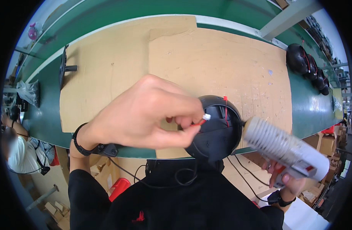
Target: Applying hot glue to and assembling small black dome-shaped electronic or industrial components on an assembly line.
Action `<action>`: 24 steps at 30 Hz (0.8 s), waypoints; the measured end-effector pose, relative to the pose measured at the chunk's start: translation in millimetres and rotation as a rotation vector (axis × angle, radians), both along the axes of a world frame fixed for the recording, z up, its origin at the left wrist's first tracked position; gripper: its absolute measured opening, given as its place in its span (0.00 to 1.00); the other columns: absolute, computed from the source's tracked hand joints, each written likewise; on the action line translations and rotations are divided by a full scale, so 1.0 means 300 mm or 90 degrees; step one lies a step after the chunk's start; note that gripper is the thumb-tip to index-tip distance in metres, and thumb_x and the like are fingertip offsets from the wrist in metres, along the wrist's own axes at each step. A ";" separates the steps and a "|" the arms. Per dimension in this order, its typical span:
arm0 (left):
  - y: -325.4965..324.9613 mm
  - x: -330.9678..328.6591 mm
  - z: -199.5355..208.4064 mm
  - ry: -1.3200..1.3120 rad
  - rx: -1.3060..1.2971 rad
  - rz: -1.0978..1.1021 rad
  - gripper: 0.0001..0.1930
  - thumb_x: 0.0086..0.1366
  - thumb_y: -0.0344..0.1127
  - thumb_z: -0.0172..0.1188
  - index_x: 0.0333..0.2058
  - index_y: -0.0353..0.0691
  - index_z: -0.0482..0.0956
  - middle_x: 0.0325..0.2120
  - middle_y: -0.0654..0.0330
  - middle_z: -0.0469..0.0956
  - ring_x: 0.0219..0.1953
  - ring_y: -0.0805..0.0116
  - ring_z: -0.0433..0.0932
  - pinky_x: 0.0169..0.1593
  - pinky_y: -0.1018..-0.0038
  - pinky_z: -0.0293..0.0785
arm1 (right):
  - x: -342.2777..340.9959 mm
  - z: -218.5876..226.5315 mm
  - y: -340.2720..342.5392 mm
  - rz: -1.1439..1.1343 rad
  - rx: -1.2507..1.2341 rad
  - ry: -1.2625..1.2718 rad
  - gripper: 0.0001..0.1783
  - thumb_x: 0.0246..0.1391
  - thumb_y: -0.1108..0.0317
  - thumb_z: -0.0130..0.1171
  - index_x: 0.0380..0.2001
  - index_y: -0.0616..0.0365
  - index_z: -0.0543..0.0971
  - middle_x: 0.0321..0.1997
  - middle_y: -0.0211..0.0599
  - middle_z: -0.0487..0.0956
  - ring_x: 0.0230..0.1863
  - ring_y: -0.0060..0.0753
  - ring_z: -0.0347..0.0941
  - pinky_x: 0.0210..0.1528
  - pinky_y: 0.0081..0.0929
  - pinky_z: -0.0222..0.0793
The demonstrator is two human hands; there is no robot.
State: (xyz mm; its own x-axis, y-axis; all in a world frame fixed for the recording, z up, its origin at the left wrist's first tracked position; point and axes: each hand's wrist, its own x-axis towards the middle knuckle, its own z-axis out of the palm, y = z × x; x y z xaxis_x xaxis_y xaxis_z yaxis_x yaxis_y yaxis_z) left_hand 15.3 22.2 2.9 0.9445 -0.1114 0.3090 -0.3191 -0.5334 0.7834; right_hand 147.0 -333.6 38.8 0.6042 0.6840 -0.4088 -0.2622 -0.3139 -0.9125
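Note:
My left hand is closed in a pinch on a red wire with a small white connector at its end. Just beyond those fingertips is a round black housing, partly covered by the hand, near the front edge of the bench. A second red wire runs up its inside to a red plug at the rim. In my right hand is a white power tool with a ribbed barrel, its exact kind unclear. Its dark tip points at the housing's right side; contact cannot be made out.
Cardboard sheets cover much of the green bench. Several black round housings with red wires stand at the far right. A black stand and a plastic bag are at the left. Black cables hang below; another person sits left.

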 end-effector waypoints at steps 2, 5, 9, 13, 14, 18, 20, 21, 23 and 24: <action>-0.021 -0.024 -0.004 -0.051 0.015 0.016 0.05 0.48 0.23 0.66 0.25 0.38 0.81 0.19 0.61 0.76 0.20 0.64 0.75 0.24 0.70 0.70 | -0.032 -0.013 0.023 -0.035 0.009 -0.027 0.23 0.50 0.56 0.69 0.37 0.66 0.76 0.29 0.48 0.76 0.34 0.48 0.77 0.32 0.44 0.78; -0.032 -0.065 0.012 -0.129 0.129 -0.048 0.06 0.45 0.24 0.65 0.25 0.34 0.80 0.23 0.57 0.76 0.23 0.63 0.77 0.24 0.73 0.73 | -0.046 -0.012 0.044 -0.020 0.034 -0.006 0.23 0.52 0.57 0.67 0.36 0.69 0.75 0.27 0.52 0.76 0.27 0.42 0.76 0.35 0.43 0.77; -0.102 -0.149 0.035 -0.194 0.235 -0.049 0.08 0.45 0.29 0.64 0.25 0.31 0.78 0.26 0.52 0.77 0.25 0.62 0.78 0.26 0.76 0.78 | 0.020 0.038 0.062 0.051 -0.046 0.151 0.37 0.49 0.65 0.70 0.57 0.74 0.68 0.36 0.55 0.80 0.34 0.47 0.79 0.33 0.38 0.76; -0.174 -0.136 0.020 -0.273 0.267 0.046 0.08 0.43 0.28 0.63 0.25 0.35 0.78 0.24 0.54 0.78 0.26 0.66 0.77 0.24 0.80 0.74 | -0.004 0.042 0.150 0.055 -0.038 0.059 0.20 0.54 0.58 0.65 0.35 0.67 0.75 0.21 0.46 0.75 0.20 0.36 0.72 0.28 0.37 0.72; -0.177 -0.149 0.012 -0.269 0.265 0.054 0.08 0.43 0.28 0.63 0.25 0.35 0.78 0.24 0.54 0.78 0.26 0.66 0.77 0.24 0.80 0.74 | -0.002 0.041 0.158 0.055 -0.031 0.053 0.20 0.53 0.57 0.66 0.34 0.66 0.75 0.20 0.44 0.74 0.20 0.35 0.71 0.27 0.36 0.70; -0.183 -0.187 -0.023 -0.316 0.237 0.075 0.12 0.45 0.38 0.57 0.21 0.33 0.73 0.19 0.61 0.66 0.24 0.70 0.66 0.25 0.80 0.59 | 0.001 0.053 0.152 0.054 -0.083 0.020 0.22 0.51 0.56 0.70 0.34 0.64 0.74 0.17 0.38 0.72 0.19 0.31 0.68 0.25 0.32 0.66; -0.176 -0.198 -0.016 -0.293 0.279 0.025 0.10 0.46 0.36 0.58 0.21 0.33 0.73 0.19 0.62 0.65 0.24 0.71 0.66 0.24 0.80 0.56 | 0.005 0.059 0.167 0.075 -0.092 -0.002 0.23 0.50 0.55 0.70 0.34 0.64 0.74 0.17 0.37 0.73 0.19 0.30 0.68 0.25 0.31 0.65; -0.177 -0.201 -0.019 -0.292 0.276 0.029 0.10 0.46 0.36 0.58 0.21 0.33 0.73 0.19 0.62 0.65 0.24 0.71 0.66 0.24 0.80 0.56 | 0.007 0.062 0.175 0.088 -0.099 -0.025 0.23 0.50 0.55 0.71 0.34 0.64 0.74 0.18 0.37 0.73 0.19 0.29 0.68 0.24 0.30 0.65; -0.186 -0.208 -0.022 -0.294 0.338 0.039 0.10 0.47 0.35 0.58 0.21 0.34 0.72 0.18 0.63 0.65 0.24 0.72 0.65 0.23 0.80 0.52 | 0.002 0.062 0.186 0.090 -0.105 -0.023 0.23 0.49 0.56 0.71 0.35 0.64 0.74 0.18 0.37 0.73 0.19 0.30 0.69 0.25 0.30 0.65; -0.202 -0.210 -0.032 -0.293 0.335 0.042 0.10 0.47 0.35 0.58 0.21 0.34 0.72 0.18 0.63 0.65 0.24 0.72 0.65 0.23 0.80 0.52 | -0.011 0.058 0.198 0.089 -0.108 -0.021 0.23 0.49 0.56 0.71 0.35 0.64 0.74 0.19 0.38 0.74 0.20 0.30 0.69 0.25 0.31 0.65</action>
